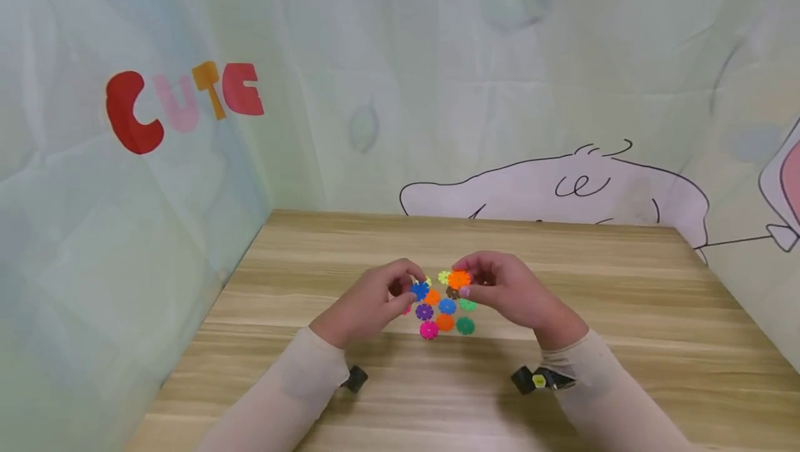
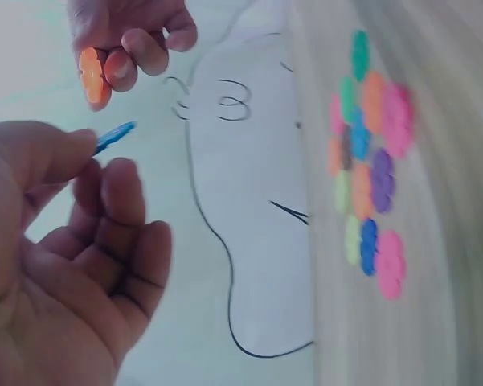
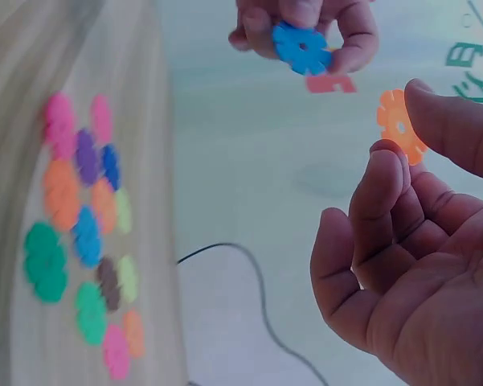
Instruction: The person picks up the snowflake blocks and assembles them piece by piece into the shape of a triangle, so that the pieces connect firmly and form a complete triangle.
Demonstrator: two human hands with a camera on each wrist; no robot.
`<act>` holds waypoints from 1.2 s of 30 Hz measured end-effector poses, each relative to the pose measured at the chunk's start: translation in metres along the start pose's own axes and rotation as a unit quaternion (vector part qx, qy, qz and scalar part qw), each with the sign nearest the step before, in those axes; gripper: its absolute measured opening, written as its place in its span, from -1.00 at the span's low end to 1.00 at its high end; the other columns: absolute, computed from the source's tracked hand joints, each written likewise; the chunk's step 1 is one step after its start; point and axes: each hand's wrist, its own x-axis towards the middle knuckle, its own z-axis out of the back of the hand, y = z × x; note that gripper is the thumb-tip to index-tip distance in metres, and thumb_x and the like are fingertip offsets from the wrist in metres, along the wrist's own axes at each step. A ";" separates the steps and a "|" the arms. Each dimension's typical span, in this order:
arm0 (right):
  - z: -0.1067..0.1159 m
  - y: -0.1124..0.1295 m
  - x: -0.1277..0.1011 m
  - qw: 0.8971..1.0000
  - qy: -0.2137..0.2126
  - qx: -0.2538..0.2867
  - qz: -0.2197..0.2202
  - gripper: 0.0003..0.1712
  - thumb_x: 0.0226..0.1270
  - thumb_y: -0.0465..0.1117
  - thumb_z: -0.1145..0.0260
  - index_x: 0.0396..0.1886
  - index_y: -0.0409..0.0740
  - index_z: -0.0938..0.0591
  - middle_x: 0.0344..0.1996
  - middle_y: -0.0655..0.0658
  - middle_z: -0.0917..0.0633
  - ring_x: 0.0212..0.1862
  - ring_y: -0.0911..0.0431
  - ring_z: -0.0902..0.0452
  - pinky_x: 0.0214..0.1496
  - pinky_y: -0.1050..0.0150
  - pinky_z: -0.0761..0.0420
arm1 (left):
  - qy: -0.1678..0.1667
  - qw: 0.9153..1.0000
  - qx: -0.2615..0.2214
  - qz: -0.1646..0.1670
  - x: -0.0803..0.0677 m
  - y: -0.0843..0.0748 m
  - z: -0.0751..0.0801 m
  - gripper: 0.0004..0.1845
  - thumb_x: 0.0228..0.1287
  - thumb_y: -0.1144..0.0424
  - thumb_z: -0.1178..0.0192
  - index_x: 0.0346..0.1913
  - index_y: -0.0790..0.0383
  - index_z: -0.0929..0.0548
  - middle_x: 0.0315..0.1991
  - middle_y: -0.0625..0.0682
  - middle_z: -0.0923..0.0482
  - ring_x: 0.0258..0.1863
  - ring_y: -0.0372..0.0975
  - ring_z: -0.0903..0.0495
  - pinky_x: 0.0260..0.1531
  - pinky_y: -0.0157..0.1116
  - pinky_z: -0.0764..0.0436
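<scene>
My left hand (image 1: 378, 299) pinches a blue notched plastic disc (image 1: 420, 291) between thumb and fingertips, above the table. Facing it, my right hand (image 1: 509, 292) pinches an orange notched disc (image 1: 459, 280) the same way. A small gap separates the two discs. In the right wrist view the blue disc (image 3: 303, 48) shows slots round its rim and a centre hole, and the orange disc (image 3: 400, 126) is tilted. From the left wrist the blue disc (image 2: 115, 137) appears nearly edge-on. Beneath the hands lie several loose discs, among them purple (image 1: 424, 312), pink (image 1: 428, 330) and dark green (image 1: 465, 325).
The wood-grain table (image 1: 300, 244) reaches back to a pale fabric wall (image 1: 375, 56) with a cartoon drawing. Coloured letters (image 1: 134, 113) mark the left side. Black wrist devices (image 1: 523, 380) sit below both sleeves.
</scene>
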 end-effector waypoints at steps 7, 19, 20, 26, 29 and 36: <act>-0.003 0.013 -0.001 0.998 0.005 0.047 0.029 -0.72 0.29 -0.28 -0.35 -0.01 -0.15 -0.61 -0.19 -0.15 -0.66 -0.20 -0.12 -0.57 -0.17 0.23 -0.68 | -0.057 0.991 -0.113 -0.040 -0.004 -0.011 0.003 -0.71 0.35 0.26 -0.20 0.04 -0.17 -0.50 -0.30 -0.01 -0.50 -0.28 -0.14 -0.52 -0.30 -0.23 -0.65; -0.007 0.018 -0.005 0.995 0.014 0.097 0.033 -0.68 0.31 -0.29 -0.32 0.05 -0.20 -0.59 -0.16 -0.19 -0.67 -0.13 -0.13 -0.61 -0.07 0.17 -0.67 | -0.078 0.981 -0.151 -0.096 -0.006 -0.015 -0.001 -0.72 0.37 0.30 -0.17 0.09 0.02 -0.48 -0.30 -0.01 -0.53 -0.28 -0.13 -0.61 -0.21 -0.24 -0.66; -0.008 0.018 -0.005 0.995 0.013 0.095 0.034 -0.67 0.31 -0.28 -0.32 0.06 -0.20 -0.59 -0.16 -0.18 -0.67 -0.14 -0.11 -0.60 -0.08 0.16 -0.67 | -0.078 0.980 -0.152 -0.101 -0.007 -0.014 -0.002 -0.72 0.37 0.30 -0.18 0.09 0.02 -0.48 -0.30 -0.01 -0.53 -0.28 -0.11 -0.62 -0.21 -0.24 -0.66; -0.011 0.021 -0.005 0.996 0.010 0.087 0.034 -0.66 0.30 -0.25 -0.33 0.07 -0.18 -0.60 -0.12 -0.25 -0.64 -0.15 -0.10 -0.56 -0.11 0.22 -0.67 | -0.087 0.977 -0.154 -0.119 -0.010 -0.013 -0.003 -0.70 0.37 0.31 -0.17 0.09 -0.01 -0.46 -0.27 -0.01 -0.55 -0.27 -0.16 -0.63 -0.18 -0.24 -0.66; -0.012 0.020 -0.005 0.996 0.005 0.087 0.032 -0.66 0.30 -0.24 -0.34 0.06 -0.15 -0.61 -0.13 -0.20 -0.65 -0.15 -0.10 -0.56 -0.11 0.22 -0.67 | -0.098 0.975 -0.152 -0.129 -0.010 -0.014 -0.004 -0.70 0.36 0.34 -0.18 0.09 0.03 -0.46 -0.26 -0.01 -0.55 -0.28 -0.18 -0.63 -0.19 -0.25 -0.67; -0.013 0.017 -0.006 0.995 0.003 0.097 0.038 -0.69 0.30 -0.24 -0.35 0.03 -0.12 -0.62 -0.16 -0.16 -0.65 -0.17 -0.11 -0.55 -0.14 0.22 -0.67 | -0.107 0.971 -0.142 -0.158 -0.009 -0.014 -0.010 -0.68 0.31 0.40 -0.21 0.07 0.11 -0.47 -0.31 0.06 -0.58 -0.29 -0.18 -0.60 -0.19 -0.24 -0.66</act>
